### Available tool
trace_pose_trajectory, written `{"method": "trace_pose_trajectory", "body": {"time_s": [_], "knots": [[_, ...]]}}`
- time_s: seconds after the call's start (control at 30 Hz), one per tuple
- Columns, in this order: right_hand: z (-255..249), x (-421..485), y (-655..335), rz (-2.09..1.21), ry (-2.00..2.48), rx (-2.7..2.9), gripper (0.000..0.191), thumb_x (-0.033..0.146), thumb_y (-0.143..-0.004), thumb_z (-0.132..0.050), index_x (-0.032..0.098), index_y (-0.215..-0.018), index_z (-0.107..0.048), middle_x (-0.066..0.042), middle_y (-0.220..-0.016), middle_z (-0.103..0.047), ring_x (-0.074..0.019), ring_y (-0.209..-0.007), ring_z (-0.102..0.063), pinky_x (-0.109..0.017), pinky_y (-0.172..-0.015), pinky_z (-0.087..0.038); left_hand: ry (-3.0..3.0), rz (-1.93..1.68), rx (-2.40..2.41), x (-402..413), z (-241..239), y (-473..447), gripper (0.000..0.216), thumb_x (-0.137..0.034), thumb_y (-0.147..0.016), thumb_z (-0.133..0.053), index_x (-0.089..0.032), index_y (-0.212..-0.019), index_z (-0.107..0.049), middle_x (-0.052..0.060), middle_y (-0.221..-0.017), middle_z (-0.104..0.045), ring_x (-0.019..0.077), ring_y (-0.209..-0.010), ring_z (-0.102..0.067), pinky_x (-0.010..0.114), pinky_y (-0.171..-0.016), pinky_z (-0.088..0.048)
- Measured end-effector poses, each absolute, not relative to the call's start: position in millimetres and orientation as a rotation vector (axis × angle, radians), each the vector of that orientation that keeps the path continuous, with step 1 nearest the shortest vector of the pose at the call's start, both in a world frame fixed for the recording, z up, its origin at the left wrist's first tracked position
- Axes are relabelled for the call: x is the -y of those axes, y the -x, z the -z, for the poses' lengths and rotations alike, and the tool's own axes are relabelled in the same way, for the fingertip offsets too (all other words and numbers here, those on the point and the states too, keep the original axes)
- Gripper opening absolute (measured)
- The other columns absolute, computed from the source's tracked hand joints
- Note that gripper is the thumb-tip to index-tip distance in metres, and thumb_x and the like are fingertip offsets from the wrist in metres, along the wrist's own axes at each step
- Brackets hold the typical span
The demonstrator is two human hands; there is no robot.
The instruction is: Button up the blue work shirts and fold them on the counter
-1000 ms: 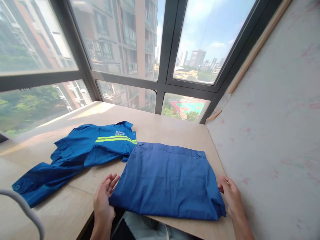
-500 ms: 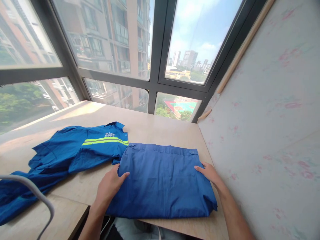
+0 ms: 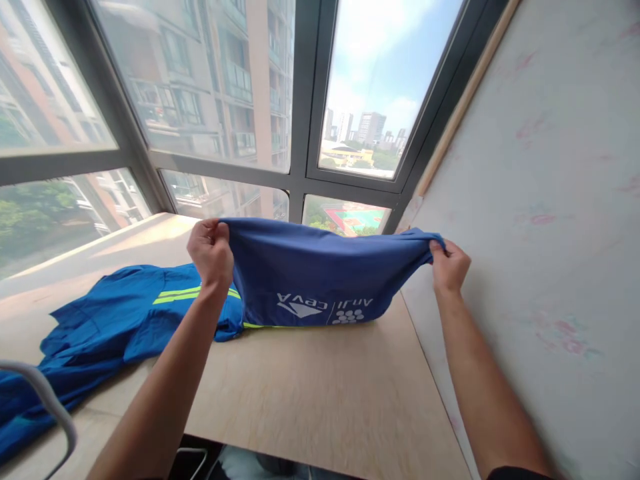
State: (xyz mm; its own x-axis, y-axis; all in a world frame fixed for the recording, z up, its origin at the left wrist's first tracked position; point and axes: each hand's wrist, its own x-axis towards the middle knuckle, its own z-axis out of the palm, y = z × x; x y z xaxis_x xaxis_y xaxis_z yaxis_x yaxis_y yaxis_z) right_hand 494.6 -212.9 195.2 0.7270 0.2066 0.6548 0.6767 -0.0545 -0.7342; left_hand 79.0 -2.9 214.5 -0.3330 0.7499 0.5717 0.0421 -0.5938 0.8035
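A folded blue work jacket (image 3: pixel 310 267) hangs between my hands, its near edge raised off the table. White lettering and a logo show upside down on it, above a thin yellow-green strip at its lower edge. My left hand (image 3: pixel 212 250) grips the upper left corner in a fist. At the upper right corner, my right hand (image 3: pixel 449 261) pinches the cloth. A second blue garment (image 3: pixel 130 307) with a yellow-green reflective band lies spread to the left, partly covered by my left forearm and the held jacket.
The pale wooden table (image 3: pixel 320 387) runs up to dark window frames (image 3: pixel 300 153). A flower-patterned wall (image 3: pixel 540 167) closes off the right side. A grey curved tube (image 3: pixel 50 400) stands at the lower left.
The folded jacket lay flat with my open hands at its sides. Now both hands grip its near corners, lifted and moved away from me, turning up the side with the lettering.
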Motion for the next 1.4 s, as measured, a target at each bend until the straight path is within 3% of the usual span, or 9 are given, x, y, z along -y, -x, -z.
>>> {"method": "trace_pose_trajectory", "body": {"time_s": [0.1,0.23,0.33,0.53,0.67,0.83,1.07,1.2,1.4], "knots": [[-223,222,-484,0.411,1.25,0.657,0.033,0.044,-0.079,-0.064,0.016,-0.096,-0.069,0.001,-0.076,-0.061,-0.0149,-0.069,-0.058,-0.03,-0.065,-0.049,-1.296,-2.236,-0.775,8,-231,-69,0.013,-0.01,-0.072,-0.06,-0.012,-0.085,-0.057,-0.004,-0.069,-0.052,0.0067,-0.062,-0.045,0.019,-0.06,-0.036],[-197,252,-446,0.15,1.018,0.675,0.021,0.031,-0.069,-0.073,0.018,-0.081,-0.064,0.003,-0.075,-0.06,-0.0131,-0.073,-0.058,-0.031,-0.074,-0.049,-1.134,-2.063,-0.752,52,-185,-49,0.023,-0.014,-0.06,-0.068,-0.012,-0.08,-0.057,-0.005,-0.066,-0.053,0.0064,-0.06,-0.045,0.019,-0.061,-0.036],[-137,285,-419,-0.003,1.01,0.599,0.019,0.023,-0.058,-0.074,0.019,-0.073,-0.063,0.004,-0.073,-0.063,-0.0141,-0.073,-0.059,-0.032,-0.077,-0.049,-0.995,-1.758,-0.864,100,-114,-34,0.021,-0.022,-0.056,-0.069,-0.015,-0.074,-0.059,-0.002,-0.069,-0.059,0.0103,-0.066,-0.052,0.023,-0.067,-0.04],[-30,361,-389,-0.376,1.547,0.673,0.005,0.024,-0.058,-0.059,0.021,-0.056,-0.062,-0.001,-0.066,-0.065,-0.0195,-0.071,-0.061,-0.034,-0.073,-0.05,-1.504,-0.758,-1.163,164,-17,7,0.009,-0.024,-0.051,-0.043,-0.02,-0.048,-0.05,-0.003,-0.045,-0.044,0.0131,-0.048,-0.041,0.024,-0.051,-0.031],[-22,395,-383,-0.818,1.891,0.925,0.032,0.022,-0.05,-0.044,0.021,-0.066,-0.072,-0.006,-0.078,-0.073,-0.0247,-0.083,-0.066,-0.039,-0.083,-0.051,-1.785,-0.373,-1.28,162,-26,31,0.023,-0.025,-0.061,-0.041,-0.022,-0.065,-0.063,-0.001,-0.049,-0.055,0.0189,-0.052,-0.054,0.027,-0.054,-0.038],[-48,400,-390,-1.186,2.015,1.111,0.055,0.021,-0.055,-0.041,0.017,-0.097,-0.076,-0.009,-0.093,-0.076,-0.0235,-0.082,-0.07,-0.041,-0.087,-0.052,-1.938,-0.513,-1.556,136,-53,21,0.031,-0.034,-0.081,-0.042,-0.022,-0.098,-0.065,0.005,-0.086,-0.073,0.0239,-0.082,-0.068,0.033,-0.075,-0.049],[-81,318,-376,-0.728,1.979,1.259,0.042,0.023,-0.078,-0.044,0.017,-0.113,-0.067,-0.009,-0.106,-0.073,-0.0202,-0.09,-0.07,-0.036,-0.089,-0.052,-2.177,-0.756,-1.395,108,-30,-54,0.072,-0.051,-0.08,-0.054,-0.009,-0.138,-0.045,0.021,-0.142,-0.051,0.0331,-0.135,-0.044,0.046,-0.111,-0.036],[-74,246,-361,-0.606,1.946,1.409,0.049,0.018,-0.081,-0.043,0.019,-0.127,-0.059,-0.008,-0.117,-0.069,-0.0155,-0.074,-0.068,-0.036,-0.082,-0.055,-2.263,-0.518,-1.337,105,-24,-84,0.092,-0.054,-0.075,-0.066,-0.011,-0.148,-0.033,0.023,-0.149,-0.041,0.0384,-0.143,-0.031,0.052,-0.111,-0.032],[-60,157,-348,-0.394,2.124,1.842,0.072,0.007,-0.078,-0.048,0.021,-0.148,-0.038,-0.012,-0.15,-0.042,-0.0251,-0.127,-0.053,-0.037,-0.104,-0.043,-2.337,-0.469,-1.186,104,-16,-106,0.039,-0.022,-0.082,-0.059,-0.018,-0.121,-0.065,0.015,-0.13,-0.061,0.0302,-0.128,-0.052,0.048,-0.111,-0.037]]}}
